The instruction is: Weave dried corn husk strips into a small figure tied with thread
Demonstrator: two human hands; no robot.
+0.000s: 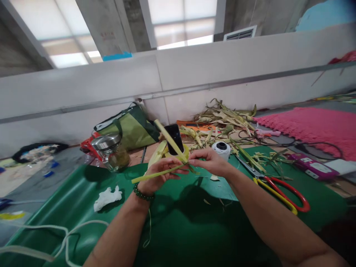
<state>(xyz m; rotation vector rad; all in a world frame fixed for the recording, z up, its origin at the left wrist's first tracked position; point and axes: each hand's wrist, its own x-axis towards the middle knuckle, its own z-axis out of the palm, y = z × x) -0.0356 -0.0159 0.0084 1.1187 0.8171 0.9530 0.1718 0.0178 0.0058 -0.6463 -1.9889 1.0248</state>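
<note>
Both my hands meet above a green mat [178, 222]. My left hand [158, 174], with a dark bead bracelet on the wrist, grips yellow-green leaf strips [164, 142] that cross each other; one strip sticks up and back, another runs out to the left. My right hand [210, 161] pinches the same strips where they cross, fingertips touching those of the left hand. A thin fibre hangs down below the left wrist.
Scissors with red and yellow handles [280, 191] lie right of my right arm. Behind the hands are a black phone [174, 138], a white tape roll [221, 148], a leaf scrap pile [225, 118], a glass jar [111, 152], a green bag [130, 128]. Crumpled tissue [107, 197] lies left.
</note>
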